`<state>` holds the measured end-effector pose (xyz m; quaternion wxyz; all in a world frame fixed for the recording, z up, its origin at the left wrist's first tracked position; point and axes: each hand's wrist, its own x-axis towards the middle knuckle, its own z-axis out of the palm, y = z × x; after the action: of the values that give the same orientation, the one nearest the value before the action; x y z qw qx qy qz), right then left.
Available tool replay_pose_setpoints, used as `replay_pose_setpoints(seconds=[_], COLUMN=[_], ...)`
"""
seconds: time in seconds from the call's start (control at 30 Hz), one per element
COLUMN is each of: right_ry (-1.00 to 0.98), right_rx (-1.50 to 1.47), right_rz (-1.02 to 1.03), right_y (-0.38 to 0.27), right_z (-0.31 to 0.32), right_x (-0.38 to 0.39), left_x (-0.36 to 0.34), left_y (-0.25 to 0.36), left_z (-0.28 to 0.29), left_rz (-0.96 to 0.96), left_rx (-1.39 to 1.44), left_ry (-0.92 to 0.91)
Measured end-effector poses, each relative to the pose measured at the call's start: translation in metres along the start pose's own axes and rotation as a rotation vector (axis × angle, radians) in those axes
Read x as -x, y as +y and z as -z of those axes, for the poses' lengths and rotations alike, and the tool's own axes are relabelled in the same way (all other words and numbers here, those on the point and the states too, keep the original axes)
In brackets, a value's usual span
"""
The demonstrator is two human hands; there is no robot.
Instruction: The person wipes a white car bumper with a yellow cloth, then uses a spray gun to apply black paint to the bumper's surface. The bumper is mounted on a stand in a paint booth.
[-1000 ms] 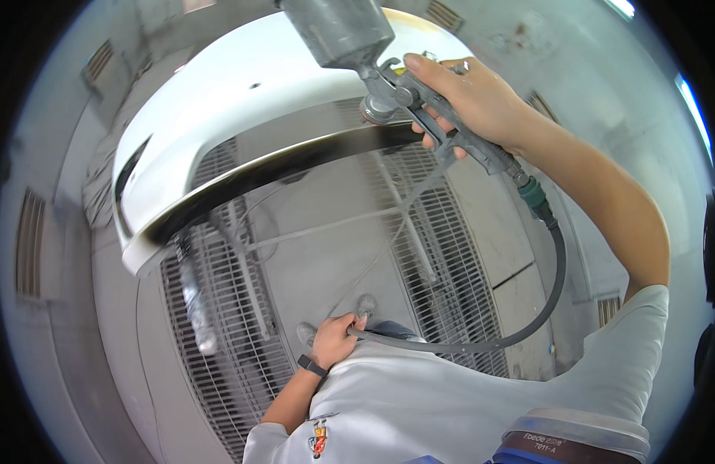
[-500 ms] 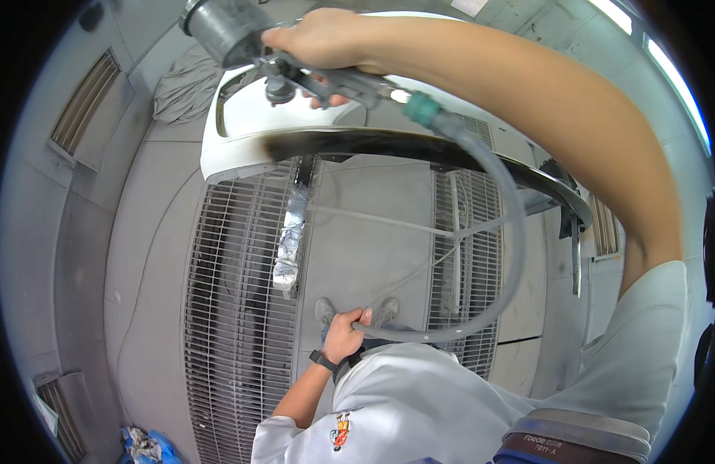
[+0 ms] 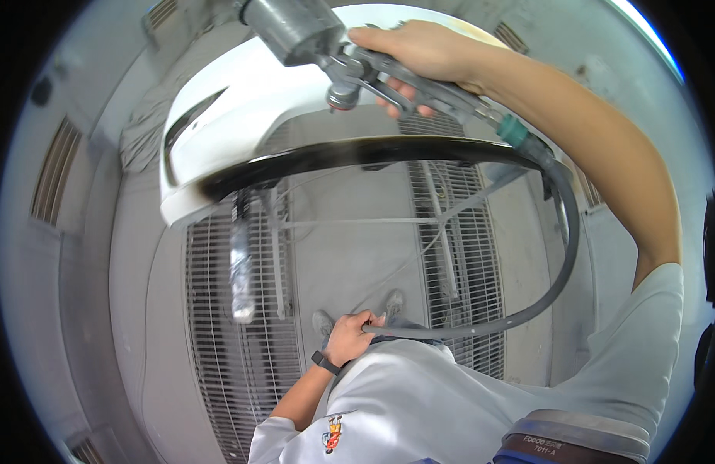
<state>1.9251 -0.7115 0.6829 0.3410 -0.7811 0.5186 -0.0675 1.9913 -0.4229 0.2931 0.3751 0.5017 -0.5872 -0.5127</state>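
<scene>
Up high, my right hand (image 3: 419, 58) is wrapped round the handle of a spray gun (image 3: 357, 73) with a grey cup on top. Its nozzle points down at a white car bumper (image 3: 226, 131) with a glossy black lower strip (image 3: 334, 155); the gun is held apart from that strip. From a green coupling (image 3: 512, 130) at the gun's handle, a grey air hose (image 3: 570, 232) loops down on the right. Near my waist, my left hand (image 3: 354, 336) is closed around the hose. A dark band is on my left wrist.
The bumper rests on a stand with a foil-wrapped leg (image 3: 241, 278). Slatted floor grates (image 3: 234, 402) run along both sides of the grey floor. A draped grey cloth (image 3: 141, 139) lies at the far left, and louvred vents (image 3: 56, 170) are set in the walls.
My right hand and the spray gun have moved to the right along the bumper. The bumper and stand sit differently in view, shifted left and tilted. My left hand stays on the hose.
</scene>
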Motion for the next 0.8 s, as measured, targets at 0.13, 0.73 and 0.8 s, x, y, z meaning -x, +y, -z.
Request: replay_pose_setpoints(seconds=[0.13,0.73,0.8], right_ry=[0.078,0.513,0.497], right_rx=[-0.077,-0.277,-0.338], right_rz=[-0.173,-0.501,-0.482], right_y=[0.089,0.512,0.549], right_z=[0.073,0.316,0.329], right_x=[0.06,0.244,0.254], left_x=[-0.039,-0.215,-0.226], left_y=[0.035,0.165,0.173], left_z=[-0.031,-0.255,-0.269], left_rz=[-0.023,-0.062,-0.077], left_rx=[-0.075,-0.212,-0.288], left_ry=[-0.167,-0.521,-0.534])
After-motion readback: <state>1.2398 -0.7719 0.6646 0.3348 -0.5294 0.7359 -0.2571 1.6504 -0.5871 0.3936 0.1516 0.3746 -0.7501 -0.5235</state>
